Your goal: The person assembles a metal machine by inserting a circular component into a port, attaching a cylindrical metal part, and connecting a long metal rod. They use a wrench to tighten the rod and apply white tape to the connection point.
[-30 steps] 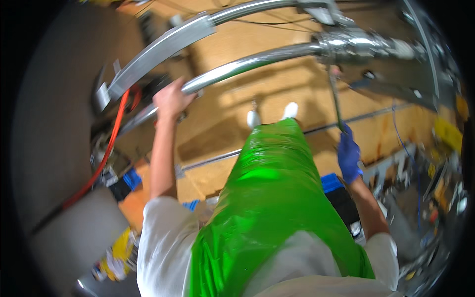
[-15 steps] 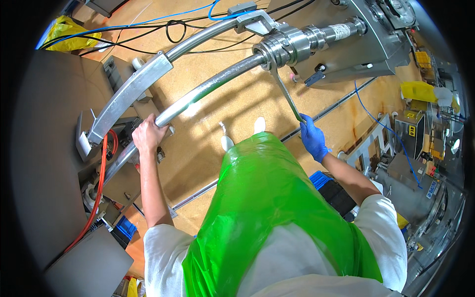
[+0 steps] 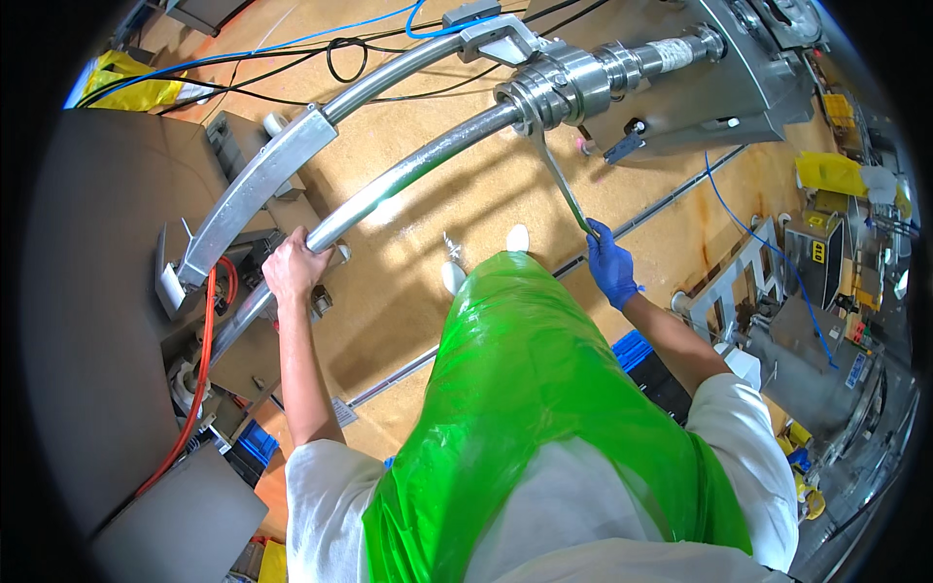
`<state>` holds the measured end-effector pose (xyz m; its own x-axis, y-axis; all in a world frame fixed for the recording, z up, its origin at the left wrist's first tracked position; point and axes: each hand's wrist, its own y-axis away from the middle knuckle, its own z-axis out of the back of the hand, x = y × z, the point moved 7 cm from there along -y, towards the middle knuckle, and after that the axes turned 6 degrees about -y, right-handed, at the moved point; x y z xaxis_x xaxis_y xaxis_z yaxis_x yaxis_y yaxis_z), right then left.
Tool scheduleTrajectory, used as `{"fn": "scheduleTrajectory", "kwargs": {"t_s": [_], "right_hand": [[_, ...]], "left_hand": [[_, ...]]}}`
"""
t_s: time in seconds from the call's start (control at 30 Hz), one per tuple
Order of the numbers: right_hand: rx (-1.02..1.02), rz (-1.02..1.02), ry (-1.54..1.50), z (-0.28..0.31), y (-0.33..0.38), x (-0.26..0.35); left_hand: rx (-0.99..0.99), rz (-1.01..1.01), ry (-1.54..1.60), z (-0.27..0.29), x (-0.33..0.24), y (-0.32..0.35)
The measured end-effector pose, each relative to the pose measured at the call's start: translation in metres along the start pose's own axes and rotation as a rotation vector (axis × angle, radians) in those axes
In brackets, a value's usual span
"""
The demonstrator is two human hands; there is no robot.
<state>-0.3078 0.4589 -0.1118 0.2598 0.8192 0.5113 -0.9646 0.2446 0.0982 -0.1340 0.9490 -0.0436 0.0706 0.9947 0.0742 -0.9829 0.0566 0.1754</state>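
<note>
My bare left hand (image 3: 294, 269) is wrapped round the lower part of a curved, shiny metal pipe (image 3: 420, 173). The pipe rises to the right into a thick steel coupling (image 3: 566, 89). In a blue glove, my right hand (image 3: 610, 268) is closed round the lower end of a long metal spanner (image 3: 558, 179). The spanner's upper end meets the ring of the coupling where the pipe enters it; the exact fit there is too small to make out. A second curved metal arm (image 3: 260, 194) runs beside the pipe on its far side.
At upper right a steel machine (image 3: 680, 117) carries the coupling. Grey cabinets (image 3: 107, 253) and an orange hose (image 3: 199, 374) are on the left. Black and blue cables cross the tan floor (image 3: 389, 301) at the back. A wheeled metal frame (image 3: 729, 282) stands at right.
The whole view has shifted slightly. Both hands keep their holds, on the pipe and the spanner; the spanner's angle looks almost the same.
</note>
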Motion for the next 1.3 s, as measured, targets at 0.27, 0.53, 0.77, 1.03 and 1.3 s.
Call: {"fn": "scheduleTrajectory", "kwargs": {"t_s": [0.27, 0.53, 0.77, 1.03, 1.3], "right_hand": [[0.068, 0.032, -0.059, 0.0, -0.007, 0.004], [0.116, -0.128, -0.015, -0.005, -0.01, -0.004], [0.079, -0.139, -0.042, -0.008, -0.003, -0.003], [0.028, -0.075, -0.051, -0.019, -0.009, -0.009], [0.01, -0.052, -0.062, -0.024, -0.009, -0.012]], "left_hand": [[0.008, 0.011, 0.017, 0.001, -0.002, -0.003], [-0.008, 0.013, -0.014, -0.001, 0.0, -0.001], [-0.012, 0.032, -0.015, -0.002, 0.0, 0.0], [-0.041, 0.031, 0.024, 0.002, -0.002, -0.001], [-0.058, 0.01, 0.021, 0.001, -0.001, 0.0]]}}
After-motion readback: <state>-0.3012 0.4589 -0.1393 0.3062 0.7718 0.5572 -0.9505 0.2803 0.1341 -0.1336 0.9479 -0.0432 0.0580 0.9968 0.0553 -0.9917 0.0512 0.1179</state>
